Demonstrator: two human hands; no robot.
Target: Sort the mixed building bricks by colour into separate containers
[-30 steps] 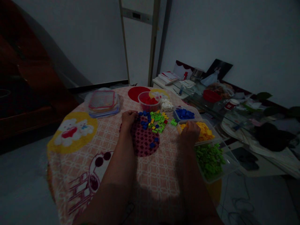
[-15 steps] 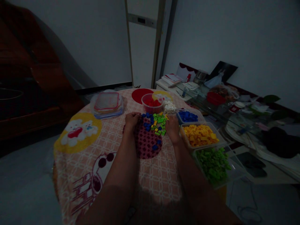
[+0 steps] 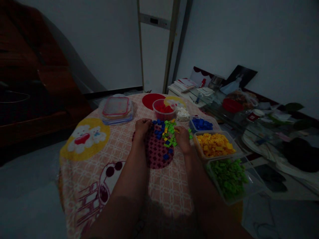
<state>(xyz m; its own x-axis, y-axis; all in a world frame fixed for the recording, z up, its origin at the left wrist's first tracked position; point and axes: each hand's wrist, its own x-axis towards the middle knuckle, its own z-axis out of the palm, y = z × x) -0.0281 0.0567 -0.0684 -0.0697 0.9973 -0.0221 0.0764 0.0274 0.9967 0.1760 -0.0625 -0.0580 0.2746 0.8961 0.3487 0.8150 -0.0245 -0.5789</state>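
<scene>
On the patterned tablecloth lies a loose pile of small blocks, with blue blocks on its left and green blocks and a few yellow ones on its right. My left hand is closed at the pile's left edge, beside the blue blocks; what its fingertips pinch is too small to make out. My right hand rests at the right side, fingers curled in by the green blocks, with a bit of yellow at the fingertips. Two blue blocks sit apart, nearer me.
Behind the pile stand a round tub of red blocks and a white heap. Boxes of blue, yellow and green blocks line the right side. Stacked lidded containers are at the back left.
My right hand has shifted slightly off the pile's near right part, and green blocks now show to its right. The whole view has moved a little. My left hand stays at the left edge.
</scene>
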